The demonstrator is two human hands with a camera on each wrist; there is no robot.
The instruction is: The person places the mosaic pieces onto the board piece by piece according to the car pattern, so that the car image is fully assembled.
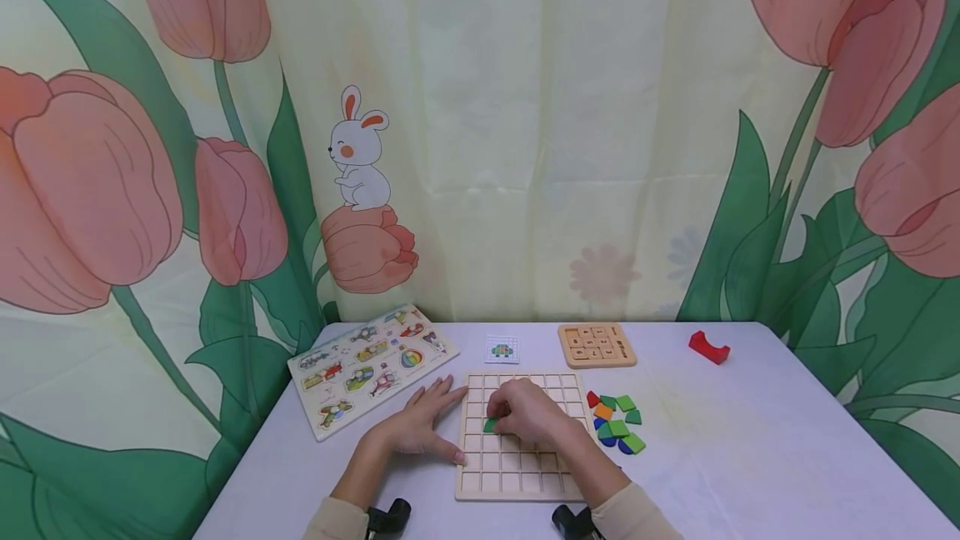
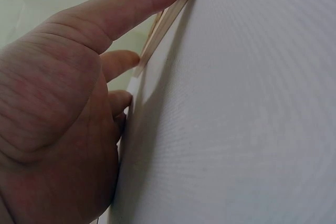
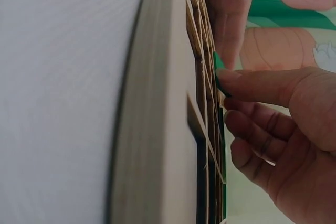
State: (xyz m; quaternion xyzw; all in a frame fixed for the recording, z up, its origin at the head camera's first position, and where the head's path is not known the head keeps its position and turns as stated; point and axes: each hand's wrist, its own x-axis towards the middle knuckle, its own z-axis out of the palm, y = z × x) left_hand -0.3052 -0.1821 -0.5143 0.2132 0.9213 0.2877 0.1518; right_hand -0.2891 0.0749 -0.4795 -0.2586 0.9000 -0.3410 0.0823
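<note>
A square wooden grid board [image 1: 519, 486] lies on the table in front of me. My right hand [image 1: 528, 413] is over its left-middle cells, thumb and fingers pinching a green tile [image 1: 490, 425]. In the right wrist view the thumb presses that green tile [image 3: 218, 65] at the grid; its full outline is hidden. My left hand [image 1: 420, 423] rests at the board's left side with fingers spread. Its thumb touches the board's edge [image 2: 170, 24] in the left wrist view. Loose green, blue, red and orange tiles [image 1: 618, 428] lie right of the board.
Left of the board sits a picture puzzle [image 1: 345, 373]. Behind it are a small pattern card [image 1: 502, 349] and a wooden number puzzle [image 1: 597, 346]. A red curved block [image 1: 708, 347] stands at the back right. A printed curtain [image 1: 540, 148] hangs behind the table.
</note>
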